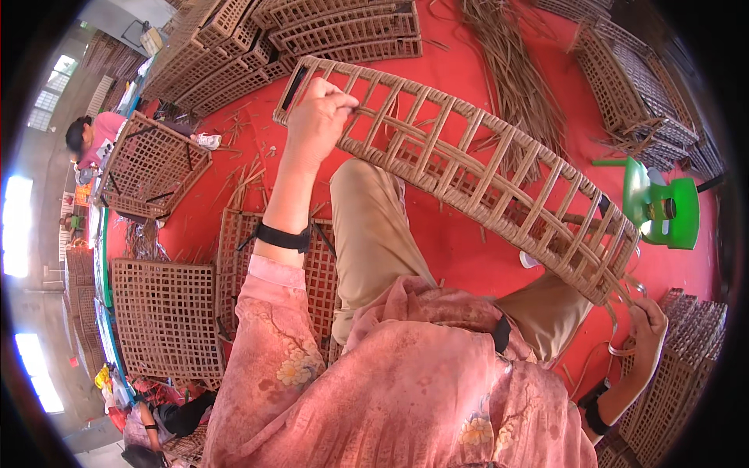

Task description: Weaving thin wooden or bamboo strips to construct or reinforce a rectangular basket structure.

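Observation:
Across my knees lies a long, narrow wicker basket (484, 175), tilted down to the right, its side of wrapped rims and short crossbars facing up. Near its upper left end my left hand (318, 117) is closed on the wickerwork, thumb and fingers pinched at a crossbar. Beyond the lower right corner, my right hand (647, 321) pinches a thin weaving strip (622, 290) that runs to the basket's end. A loose length of strip curls below that hand. A strand also runs lengthwise between the basket's rims.
Stacked wicker baskets (343, 35) stand at the far left, with more at the far right (624, 86) and near right (686, 343). Loose strips (515, 70) lie on the red floor (460, 257). A green plastic stool (663, 207) is at right. Another person (97, 140) sits at left.

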{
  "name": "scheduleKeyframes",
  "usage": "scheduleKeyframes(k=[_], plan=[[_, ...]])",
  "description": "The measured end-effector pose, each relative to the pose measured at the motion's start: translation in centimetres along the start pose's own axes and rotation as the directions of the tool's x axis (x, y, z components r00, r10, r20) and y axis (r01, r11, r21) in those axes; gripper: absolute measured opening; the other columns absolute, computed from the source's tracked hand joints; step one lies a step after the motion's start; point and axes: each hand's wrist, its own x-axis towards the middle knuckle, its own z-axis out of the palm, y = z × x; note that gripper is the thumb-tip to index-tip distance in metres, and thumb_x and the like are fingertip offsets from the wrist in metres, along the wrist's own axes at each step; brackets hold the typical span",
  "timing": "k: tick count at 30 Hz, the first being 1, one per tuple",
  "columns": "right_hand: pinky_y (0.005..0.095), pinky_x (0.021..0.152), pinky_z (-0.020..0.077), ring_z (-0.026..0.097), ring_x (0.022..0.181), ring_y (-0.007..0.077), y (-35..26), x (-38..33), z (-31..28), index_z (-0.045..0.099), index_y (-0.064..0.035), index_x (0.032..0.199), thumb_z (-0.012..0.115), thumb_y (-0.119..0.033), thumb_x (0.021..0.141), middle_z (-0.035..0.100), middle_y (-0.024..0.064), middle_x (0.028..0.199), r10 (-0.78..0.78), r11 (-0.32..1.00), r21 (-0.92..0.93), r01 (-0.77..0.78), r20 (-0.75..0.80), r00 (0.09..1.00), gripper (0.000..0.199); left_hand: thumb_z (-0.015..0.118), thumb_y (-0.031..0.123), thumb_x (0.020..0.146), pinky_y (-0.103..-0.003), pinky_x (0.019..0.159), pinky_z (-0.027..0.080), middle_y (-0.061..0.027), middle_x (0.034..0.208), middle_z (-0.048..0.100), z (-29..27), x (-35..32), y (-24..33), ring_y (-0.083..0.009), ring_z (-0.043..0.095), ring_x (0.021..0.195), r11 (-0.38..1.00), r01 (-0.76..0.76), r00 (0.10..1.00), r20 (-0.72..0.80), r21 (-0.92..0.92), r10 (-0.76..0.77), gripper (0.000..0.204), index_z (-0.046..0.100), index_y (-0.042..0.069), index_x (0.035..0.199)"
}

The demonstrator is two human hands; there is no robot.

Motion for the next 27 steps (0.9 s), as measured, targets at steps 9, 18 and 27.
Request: scheduleKeyframes(k=[9, 18, 27], plan=[[0.0224, 0.05, 0.0287, 0.037, 0.056, 0.0026, -0.1, 1.1, 1.7, 0.07, -0.0002, 0.088, 0.067, -0.008, 0.087, 0.048, -0.0055, 0.065, -0.036, 0.999, 0.035, 0.035, 0.031, 0.999, 0.008, 0.062, 0.012, 0.094, -0.028, 0.067, 0.051, -0.0044, 0.099, 0.064, -2.0, 0.3, -1.5, -0.011, 0.058, 0.072, 0.946, 0.165, 0.986, 0.031, -0.279, -0.163, 0.027, 0.067, 0.007, 0.12], [0.0221, 0.051, 0.0298, 0.039, 0.057, 0.0024, -0.6, 1.7, 3.7, 0.071, 0.0002, 0.091, 0.068, -0.009, 0.087, 0.052, -0.0052, 0.068, -0.045, 0.998, 0.041, 0.045, -0.005, 0.999, 0.01, 0.072, 0.027, 0.091, -0.024, 0.062, 0.047, -0.0076, 0.093, 0.069, -3.9, 4.4, -2.3, -0.0112, 0.058, 0.067, 0.807, 0.476, 0.78, 0.592, -0.349, -0.203, 0.041, 0.065, -0.004, 0.117], [0.0216, 0.054, 0.0305, 0.04, 0.06, 0.0031, -0.5, 1.0, 1.8, 0.071, 0.0004, 0.094, 0.068, -0.011, 0.088, 0.05, -0.0052, 0.07, -0.003, 1.0, 0.009, 0.003, 0.024, 1.0, 0.014, 0.084, 0.024, 0.079, -0.028, 0.061, 0.046, 0.0026, 0.077, 0.064, -1.8, 2.3, -1.4, -0.0085, 0.056, 0.068, 0.962, 0.272, 0.953, 0.131, 0.039, -0.274, 0.025, 0.071, 0.004, 0.087]])
